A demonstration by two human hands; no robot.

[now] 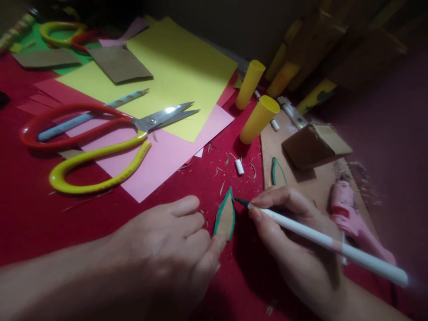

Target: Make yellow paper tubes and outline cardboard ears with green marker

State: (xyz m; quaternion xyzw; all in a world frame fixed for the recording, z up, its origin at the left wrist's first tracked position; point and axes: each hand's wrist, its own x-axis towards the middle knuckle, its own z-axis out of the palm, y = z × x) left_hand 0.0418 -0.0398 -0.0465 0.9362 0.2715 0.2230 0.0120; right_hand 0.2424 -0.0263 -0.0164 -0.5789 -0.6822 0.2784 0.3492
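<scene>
A leaf-shaped piece of cardboard [225, 217] with green edges lies on the red surface. My left hand [174, 249] has its fingers curled, and one digit presses the leaf's lower end down. Pinched in my right hand [297, 240] is a white-barrelled brush pen [337, 244] with a dark green tip. That tip is beside the leaf's upper right edge; whether it touches is hard to tell. A second green-edged leaf piece [277, 173] lies past my right fingers, partly hidden. A small white cap [239, 166] sits beyond the first leaf.
Large red-and-yellow-handled scissors [100, 145] lie left over a blue pencil [70, 125] and coloured paper sheets [187, 58]. Two yellow tubes [260, 120] stand ahead. At right are a folded cardboard piece [316, 145] and a pink glue gun [351, 218] on a board [270, 142].
</scene>
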